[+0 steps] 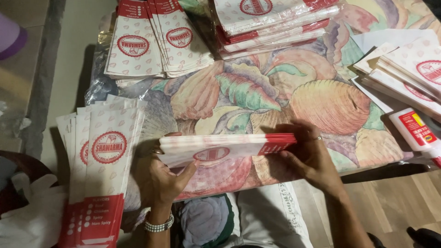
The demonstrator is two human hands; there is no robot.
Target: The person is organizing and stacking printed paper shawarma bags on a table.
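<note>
A stack of flat white paper sleeves (pixel 225 147) with red ends and a round red emblem is held level just above the table's near edge. My left hand (pixel 165 179), with a beaded bracelet at the wrist, grips the stack's left end from below. My right hand (pixel 310 154), a ring on one finger, clasps the right end, where the red bands lie. Both hands are closed on the same stack.
A fanned pile of the same sleeves (pixel 98 170) lies to the left. More piles lie at the back left (pixel 151 41), back middle (pixel 271 23) and right (pixel 409 69). A white glue bottle (pixel 415 131) lies at the right edge. The table has a shell-patterned cloth (pixel 285 92).
</note>
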